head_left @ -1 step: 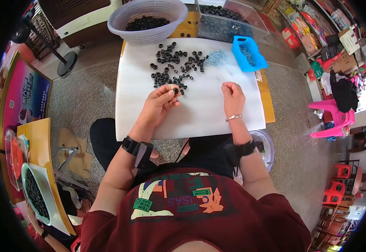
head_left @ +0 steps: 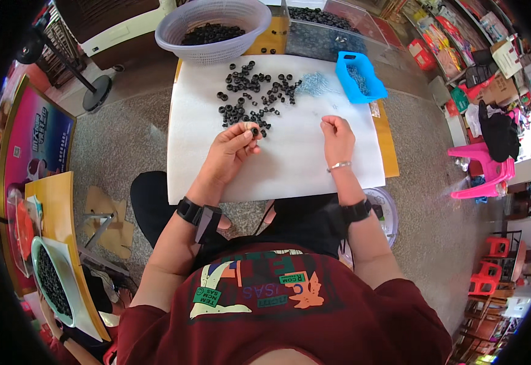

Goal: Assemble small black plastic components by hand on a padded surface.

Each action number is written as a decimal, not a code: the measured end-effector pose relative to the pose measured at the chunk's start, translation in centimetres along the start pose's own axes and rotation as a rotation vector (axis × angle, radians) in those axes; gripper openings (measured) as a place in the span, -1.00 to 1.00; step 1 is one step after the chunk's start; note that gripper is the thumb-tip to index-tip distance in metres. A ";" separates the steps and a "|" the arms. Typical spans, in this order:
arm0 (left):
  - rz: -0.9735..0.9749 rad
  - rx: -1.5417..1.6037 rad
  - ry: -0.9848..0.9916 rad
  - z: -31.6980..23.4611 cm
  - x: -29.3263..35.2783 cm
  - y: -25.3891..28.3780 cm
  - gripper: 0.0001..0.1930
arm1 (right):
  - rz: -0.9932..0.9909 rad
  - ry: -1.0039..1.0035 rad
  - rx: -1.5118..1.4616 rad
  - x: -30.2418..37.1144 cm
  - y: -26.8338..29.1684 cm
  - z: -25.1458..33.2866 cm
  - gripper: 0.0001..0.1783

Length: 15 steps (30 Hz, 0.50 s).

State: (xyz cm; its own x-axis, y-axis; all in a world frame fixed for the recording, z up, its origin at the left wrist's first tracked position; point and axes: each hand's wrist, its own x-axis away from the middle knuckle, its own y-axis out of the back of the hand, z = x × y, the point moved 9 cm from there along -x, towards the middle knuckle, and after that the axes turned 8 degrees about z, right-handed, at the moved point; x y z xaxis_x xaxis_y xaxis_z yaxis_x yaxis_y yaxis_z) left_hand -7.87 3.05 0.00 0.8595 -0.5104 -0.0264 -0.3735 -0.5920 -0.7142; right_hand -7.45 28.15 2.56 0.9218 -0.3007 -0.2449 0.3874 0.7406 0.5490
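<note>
A small black round part point(head_left: 254, 131) is pinched between the thumb and fingertips of my left hand point(head_left: 234, 146), just above the white sheet point(head_left: 289, 170). Beyond that hand lies a loose scatter of similar black parts point(head_left: 235, 112). My right hand point(head_left: 340, 143) is over the right side of the sheet, its thumb and fingers drawn together. Anything between those fingertips is hidden or too small to make out. Farther off is a small heap of thin, clear bluish pieces point(head_left: 314, 84), next to a blue plastic basket point(head_left: 372, 90) holding more of them.
At the back left stands a pale perforated basin point(head_left: 213, 55) with black parts inside. A clear bin point(head_left: 326, 39) of black parts is beside it. At far left, another person's arm point(head_left: 73, 350) is near a green-rimmed basin point(head_left: 39, 246). Pink stools point(head_left: 484, 170) stand at right.
My right hand has shifted very slightly away from me. The left hand and the black part in it have stayed put.
</note>
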 end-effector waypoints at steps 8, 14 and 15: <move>0.002 -0.016 0.024 0.2 0.1 -0.1 -0.85 | -0.007 0.170 0.287 -2.8 -2.0 0.4 -0.87; 0.022 -0.040 0.041 0.3 -0.1 -0.4 -0.82 | 0.317 0.038 -0.222 1.1 -3.8 6.2 -0.88; 0.052 -0.042 0.047 0.3 -0.3 -0.8 -0.81 | 0.403 0.051 -0.293 1.9 -4.6 7.6 -0.90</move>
State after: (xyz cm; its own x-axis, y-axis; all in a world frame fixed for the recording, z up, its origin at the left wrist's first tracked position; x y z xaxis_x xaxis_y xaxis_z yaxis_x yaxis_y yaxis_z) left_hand -7.74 3.89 0.37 0.8219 -0.5689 -0.0290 -0.4320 -0.5894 -0.6826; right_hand -7.32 19.57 5.66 0.9924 0.0681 -0.1021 -0.0266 0.9317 0.3624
